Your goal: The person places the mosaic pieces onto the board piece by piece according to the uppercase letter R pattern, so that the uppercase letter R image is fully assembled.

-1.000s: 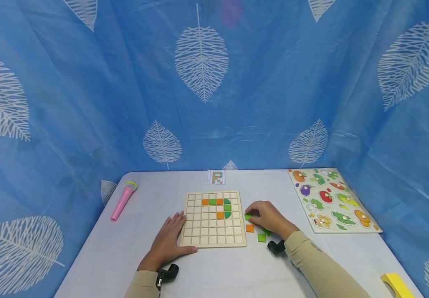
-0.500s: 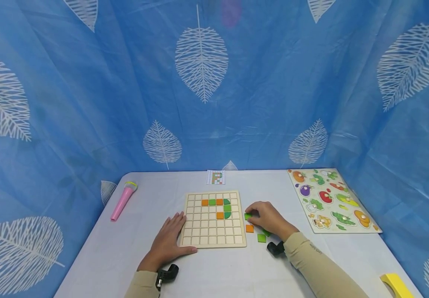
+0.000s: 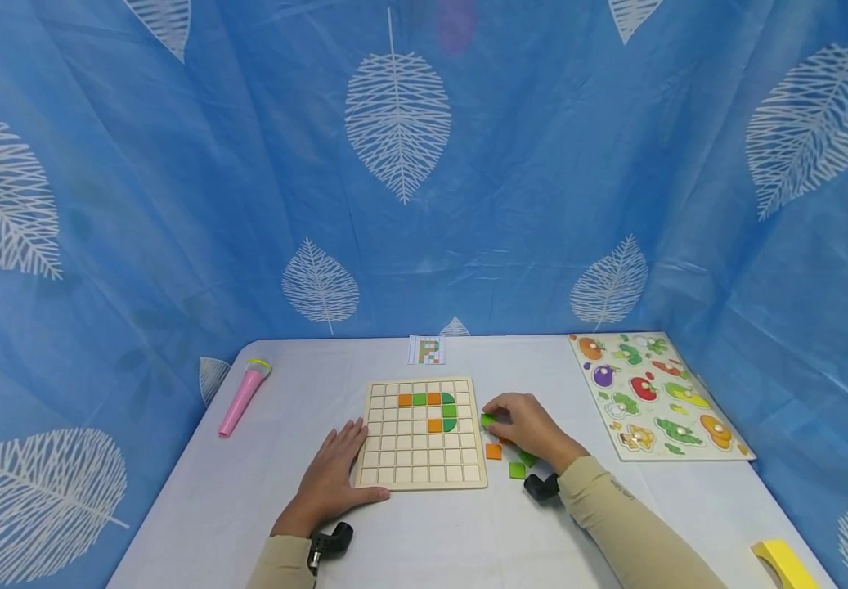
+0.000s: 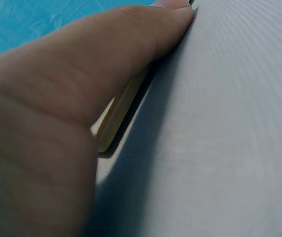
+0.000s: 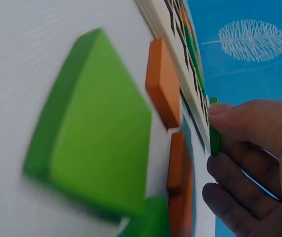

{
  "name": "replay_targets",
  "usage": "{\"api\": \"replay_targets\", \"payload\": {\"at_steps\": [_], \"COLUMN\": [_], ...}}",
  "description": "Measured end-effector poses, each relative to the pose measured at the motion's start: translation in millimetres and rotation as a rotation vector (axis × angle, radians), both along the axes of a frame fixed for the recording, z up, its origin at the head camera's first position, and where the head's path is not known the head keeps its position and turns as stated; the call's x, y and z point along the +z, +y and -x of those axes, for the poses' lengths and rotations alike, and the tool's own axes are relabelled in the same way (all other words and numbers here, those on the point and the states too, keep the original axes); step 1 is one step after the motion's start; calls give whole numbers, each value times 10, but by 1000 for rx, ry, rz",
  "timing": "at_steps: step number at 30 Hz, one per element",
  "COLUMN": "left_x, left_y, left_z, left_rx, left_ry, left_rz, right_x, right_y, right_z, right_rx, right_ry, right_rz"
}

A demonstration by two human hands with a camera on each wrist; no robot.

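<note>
A wooden grid board (image 3: 397, 463) lies mid-table, with orange and green tiles in several upper-right cells, two of the green ones rounded. Spread along the board's left edge is my left hand (image 3: 333, 474), its thumb at the near-left corner; the left wrist view shows that thumb (image 4: 106, 49) over the board's side. My right hand (image 3: 530, 427) pinches a green square tile (image 5: 214, 127) just right of the board. Below it lie an orange tile (image 3: 493, 451) and a green tile (image 3: 517, 470); more loose tiles are partly hidden under the hand.
A small pattern card (image 3: 427, 350) lies behind the board. At the left is a pink toy microphone (image 3: 243, 398). A vegetable puzzle board (image 3: 652, 397) fills the back right, and a yellow arched block (image 3: 786, 564) sits at the front right.
My right hand has lifted the green tile and shifted slightly up and left with it, uncovering a bit of orange beneath. The left hand stays where it was.
</note>
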State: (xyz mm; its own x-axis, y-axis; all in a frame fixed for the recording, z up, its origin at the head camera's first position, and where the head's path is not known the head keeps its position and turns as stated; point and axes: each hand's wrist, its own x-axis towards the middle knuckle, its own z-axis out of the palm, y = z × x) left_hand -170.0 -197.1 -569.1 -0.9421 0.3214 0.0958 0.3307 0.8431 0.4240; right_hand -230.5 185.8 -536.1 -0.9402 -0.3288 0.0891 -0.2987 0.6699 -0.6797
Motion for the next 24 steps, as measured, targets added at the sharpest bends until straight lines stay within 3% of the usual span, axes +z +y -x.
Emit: {"api": "replay_targets", "payload": {"at_steps": [9,24], "left_x": [4,19], "left_y": [-9,-11], "left_z": [5,36], "left_rx": [9,1], "left_ry": [-34,-35], "left_rz": [15,14], "right_x": [20,30], "right_y": [-177,-567], "right_z": [16,76], "right_rx": [46,194], "right_ry": [9,103], "right_rz": [36,49]}}
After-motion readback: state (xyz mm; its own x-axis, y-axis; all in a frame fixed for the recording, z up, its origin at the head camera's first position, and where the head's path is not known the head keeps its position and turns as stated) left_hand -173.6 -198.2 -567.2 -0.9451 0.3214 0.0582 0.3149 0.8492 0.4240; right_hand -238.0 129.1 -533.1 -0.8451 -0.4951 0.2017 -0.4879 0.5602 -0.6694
